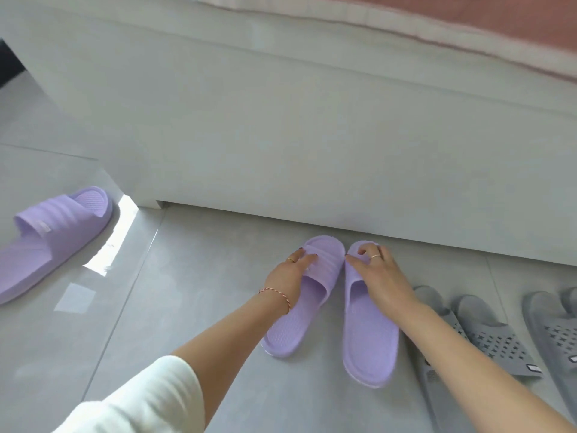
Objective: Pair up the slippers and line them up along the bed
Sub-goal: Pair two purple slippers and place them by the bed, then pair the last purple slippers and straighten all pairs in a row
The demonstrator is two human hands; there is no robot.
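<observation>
Both arms extended forward, palms down. Left hand (288, 275) flat, fingers spread, ring on one finger, red-white cord at wrist, white sleeve at upper arm. Right hand (379, 276) flat, fingers curled slightly, ring too.

two purple slippers (337, 295) sit side by side, toes at the white bed base (312, 151); the left hand (288, 273) and right hand (379, 276) each rest on a strap (fingers spread flat). grey slippers (487, 335) lie just right, a lone purple slipper (53, 239) far left.
</observation>
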